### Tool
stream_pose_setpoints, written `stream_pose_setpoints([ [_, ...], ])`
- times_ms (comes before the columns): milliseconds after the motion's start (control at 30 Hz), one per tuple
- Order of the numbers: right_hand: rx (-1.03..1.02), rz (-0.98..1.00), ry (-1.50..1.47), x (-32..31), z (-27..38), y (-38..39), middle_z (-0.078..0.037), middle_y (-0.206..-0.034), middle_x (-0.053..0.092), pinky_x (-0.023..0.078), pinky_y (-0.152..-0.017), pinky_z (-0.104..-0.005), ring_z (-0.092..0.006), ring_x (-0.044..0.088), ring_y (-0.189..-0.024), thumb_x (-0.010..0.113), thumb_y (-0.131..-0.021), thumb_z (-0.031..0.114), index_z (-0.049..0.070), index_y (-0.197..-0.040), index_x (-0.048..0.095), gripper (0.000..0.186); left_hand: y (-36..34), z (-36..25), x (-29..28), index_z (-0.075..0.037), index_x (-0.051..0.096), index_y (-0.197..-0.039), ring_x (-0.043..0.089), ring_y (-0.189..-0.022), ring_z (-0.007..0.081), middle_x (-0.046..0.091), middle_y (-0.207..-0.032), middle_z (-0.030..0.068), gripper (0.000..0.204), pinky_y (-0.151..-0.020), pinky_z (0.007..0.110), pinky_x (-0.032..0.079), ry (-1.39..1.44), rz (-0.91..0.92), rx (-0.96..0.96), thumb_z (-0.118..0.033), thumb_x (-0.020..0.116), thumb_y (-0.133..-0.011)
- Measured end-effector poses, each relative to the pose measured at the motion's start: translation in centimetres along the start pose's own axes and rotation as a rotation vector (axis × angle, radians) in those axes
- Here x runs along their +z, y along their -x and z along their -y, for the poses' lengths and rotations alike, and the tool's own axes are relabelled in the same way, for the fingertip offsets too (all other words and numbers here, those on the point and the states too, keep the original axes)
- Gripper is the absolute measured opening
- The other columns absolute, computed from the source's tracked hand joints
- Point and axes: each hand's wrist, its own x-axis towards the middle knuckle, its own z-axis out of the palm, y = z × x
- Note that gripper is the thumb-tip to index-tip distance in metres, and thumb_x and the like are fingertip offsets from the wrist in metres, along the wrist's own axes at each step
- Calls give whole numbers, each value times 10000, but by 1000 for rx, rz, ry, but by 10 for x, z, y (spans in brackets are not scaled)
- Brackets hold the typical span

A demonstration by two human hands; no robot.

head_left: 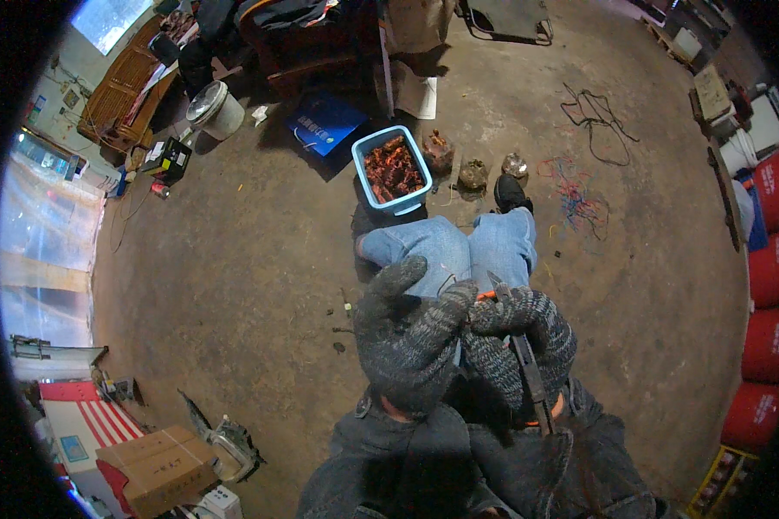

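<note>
Both my hands wear dark grey knitted gloves and meet above my knees. My left hand (415,333) is closed, thumb and forefinger pinched at a short orange piece of wire (487,295). In my right hand (528,333) is a long, narrow dark knife (531,376). Its pointed tip rises beside the orange wire, and its other end reaches down toward my wrist. The fingers hide part of both the wire and the knife. Past my knees stands a light blue plastic tub (393,208) filled with reddish copper-coloured scrap (394,169).
Right of the tub sit clear bags of scrap (473,176). Red and blue wire bits (580,199) and a black cable (597,121) lie on the floor. A blue paper bag (327,123) and white bucket (216,111) stand farther left. Red drums (769,346) line the right side.
</note>
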Motion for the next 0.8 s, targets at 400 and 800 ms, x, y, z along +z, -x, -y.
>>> stream_pose_setpoints([
  [400,-11,60,-112,2,6,3,-86,-808,631,500,-692,-320,-212,624,-761,735,-675,43,47,-842,596,217,2,2,-9,23,640,-908,576,-924,278,589,-1007,163,209,-762,349,483,298,62,-224,3,648,-700],
  [800,-69,224,29,5,-26,25,-103,-981,601,473,-820,-351,-232,579,-909,590,-773,33,-16,-1063,556,296,-2,-9,-22,31,604,-949,598,-892,232,615,-960,143,175,-791,331,485,569,196,-600,26,544,-785],
])
